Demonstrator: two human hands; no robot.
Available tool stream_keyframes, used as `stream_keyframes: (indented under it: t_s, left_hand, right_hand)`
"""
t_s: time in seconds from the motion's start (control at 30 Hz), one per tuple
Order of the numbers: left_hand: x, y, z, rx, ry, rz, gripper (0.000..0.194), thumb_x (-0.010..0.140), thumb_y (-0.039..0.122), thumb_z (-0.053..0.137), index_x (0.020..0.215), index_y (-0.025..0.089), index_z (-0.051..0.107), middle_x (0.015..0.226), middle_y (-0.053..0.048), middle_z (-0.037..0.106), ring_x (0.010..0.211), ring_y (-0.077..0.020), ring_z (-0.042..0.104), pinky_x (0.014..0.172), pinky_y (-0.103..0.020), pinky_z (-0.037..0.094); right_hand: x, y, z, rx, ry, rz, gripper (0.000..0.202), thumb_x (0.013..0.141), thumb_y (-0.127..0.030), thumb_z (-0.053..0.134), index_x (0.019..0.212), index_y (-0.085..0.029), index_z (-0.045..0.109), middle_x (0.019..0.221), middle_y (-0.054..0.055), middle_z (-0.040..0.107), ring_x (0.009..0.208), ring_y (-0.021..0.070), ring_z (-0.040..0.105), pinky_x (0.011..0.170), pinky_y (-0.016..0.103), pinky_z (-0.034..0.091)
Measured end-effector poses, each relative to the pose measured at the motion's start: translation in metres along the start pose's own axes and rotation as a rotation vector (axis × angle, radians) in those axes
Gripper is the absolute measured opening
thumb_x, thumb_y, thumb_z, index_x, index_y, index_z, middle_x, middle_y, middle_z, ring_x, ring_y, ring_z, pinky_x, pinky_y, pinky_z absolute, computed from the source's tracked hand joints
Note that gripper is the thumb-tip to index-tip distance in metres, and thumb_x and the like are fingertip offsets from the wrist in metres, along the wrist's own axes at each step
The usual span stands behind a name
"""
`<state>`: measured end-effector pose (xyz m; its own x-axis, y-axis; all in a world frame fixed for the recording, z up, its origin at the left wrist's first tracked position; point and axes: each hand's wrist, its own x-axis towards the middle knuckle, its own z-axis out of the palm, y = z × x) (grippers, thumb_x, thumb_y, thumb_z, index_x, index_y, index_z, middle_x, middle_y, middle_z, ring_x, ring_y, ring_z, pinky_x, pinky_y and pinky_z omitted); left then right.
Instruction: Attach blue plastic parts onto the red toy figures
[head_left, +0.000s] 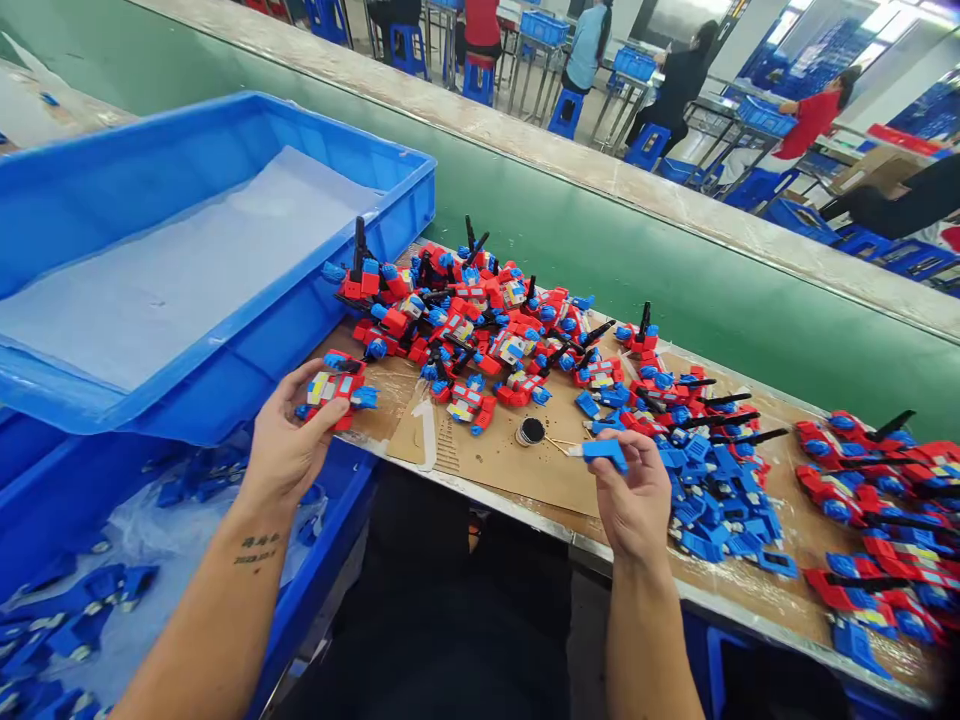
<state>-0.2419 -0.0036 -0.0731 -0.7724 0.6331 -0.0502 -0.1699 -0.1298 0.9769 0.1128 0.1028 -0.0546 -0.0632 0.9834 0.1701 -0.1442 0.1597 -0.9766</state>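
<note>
Workbench [525,470], cardboard sheet [487,455], red-blue toy robots [480,320], blue parts [712,490]

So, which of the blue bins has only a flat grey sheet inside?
The upper blue bin, left of the toy pile. The lower bin under it holds loose blue parts on clear plastic instead.

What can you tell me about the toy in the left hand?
The toy is a small robot figure, seemingly of moulded plastic: red body, blue limbs at both ends, a pale yellow and grey panel on its front. It lies on its side, front facing up, pinched between thumb and fingers of the left hand, at the near edge of the table, just in front of the upper blue bin.
</note>
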Motion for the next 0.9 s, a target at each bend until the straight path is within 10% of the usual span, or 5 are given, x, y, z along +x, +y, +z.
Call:
stream_keyframes:
  t_s: [0.23,0.5,0.9]
  left_hand:
    - [-0.032,-0.01,0.037,-0.641,-0.132,-0.264,0.052,0.04,0.022,0.1,0.073,0.02,0.061,0.074,0.005,0.064,0.063,-0.0084,0.058,0.057,-0.017,0.055]
    - [-0.029,-0.028,0.061,-0.6,-0.457,-0.275,0.039,0.056,0.028,0.092,0.085,0.018,0.067,0.074,-0.003,0.064,0.064,-0.0171,0.061,0.046,-0.024,0.051]
    - [-0.031,-0.022,0.061,-0.567,-0.247,-0.41,0.054,0.055,0.03,0.088,0.102,0.016,0.064,0.077,-0.003,0.068,0.065,-0.0184,0.066,0.051,-0.025,0.056]
  right_hand:
    - [0.031,0.005,0.03,-0.253,-0.172,-0.259,0.026,0.083,-0.021,0.076,0.105,-0.025,0.064,0.097,0.004,0.074,0.09,0.017,0.07,0.078,0.031,0.058]
    - [0.038,0.024,0.035,-0.336,-0.18,-0.348,0.037,0.079,-0.017,0.079,0.113,-0.024,0.069,0.096,0.004,0.076,0.087,0.0192,0.074,0.078,0.033,0.062]
    - [0.038,0.018,0.033,-0.46,-0.332,-0.421,0.041,0.075,-0.009,0.081,0.111,-0.028,0.075,0.098,0.004,0.076,0.089,0.0212,0.071,0.077,0.036,0.06]
